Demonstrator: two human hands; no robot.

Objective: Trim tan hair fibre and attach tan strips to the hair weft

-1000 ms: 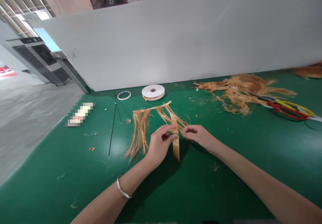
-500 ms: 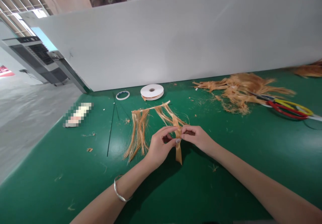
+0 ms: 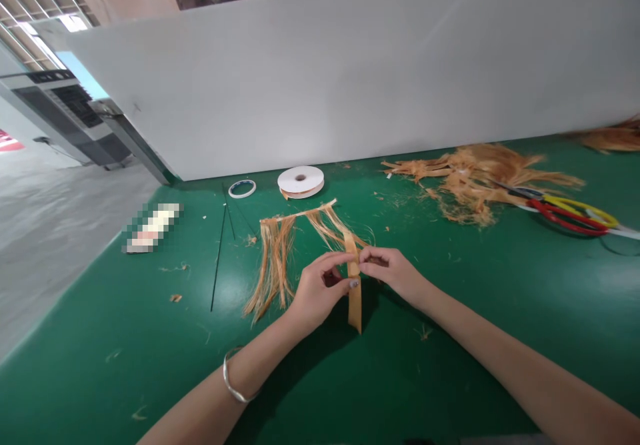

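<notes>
A tan strip of ribbon [image 3: 355, 308] hangs between my hands above the green table. My left hand [image 3: 324, 283] pinches it from the left side with thumb and fingers. From the right, my right hand [image 3: 387, 263] grips the same strip at its edge with bent fingertips. Just behind lies a fringe of frayed tan strands [image 3: 276, 258], joined along a thin band at the top. The strip's upper end meets the fringe's right-hand strands; whether they are joined I cannot tell.
A white ribbon spool [image 3: 301, 179] and a tape roll [image 3: 242, 189] stand near the white partition [image 3: 350, 78]. Thin dark wires [image 3: 218, 258] lie left. At right are a heap of tan fibres [image 3: 475, 178], red-handled scissors [image 3: 567, 219] and a yellow handle [image 3: 585, 208]. A person is beyond the partition.
The strip between my hands has straightened and hangs flatter, its lower end slightly lower. Both hands keep almost the same place, and the view has shifted slightly.
</notes>
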